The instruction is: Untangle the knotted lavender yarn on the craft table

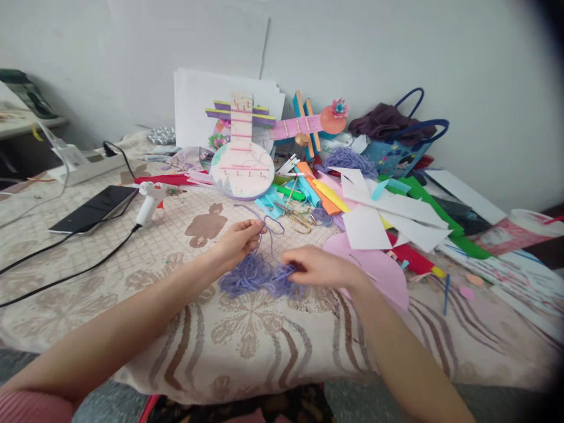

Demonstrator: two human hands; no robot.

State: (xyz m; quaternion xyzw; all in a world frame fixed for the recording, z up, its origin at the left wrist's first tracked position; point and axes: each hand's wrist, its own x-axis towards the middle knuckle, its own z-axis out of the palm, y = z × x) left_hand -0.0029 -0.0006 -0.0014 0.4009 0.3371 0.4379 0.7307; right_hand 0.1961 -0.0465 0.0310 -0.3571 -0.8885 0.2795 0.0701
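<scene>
A loose tangle of purple yarn [249,276] lies on the patterned tablecloth near the front. My left hand [245,236] pinches a strand of it just above the pile, and a loop of that strand sticks out beyond the fingertips. At the pile's right side, my right hand [311,265] has its fingers curled down on the yarn, closed on part of it. Its fingertips are partly hidden by the yarn and the hand itself.
A white glue gun [150,202] and a black tablet [94,208] lie left. Behind are gold scissors [300,221] and a decorated round cardboard piece [242,170]. Paper scraps [365,226], a pink paper sheet [388,279], a blue bag [392,157] and a cup [513,229] are right.
</scene>
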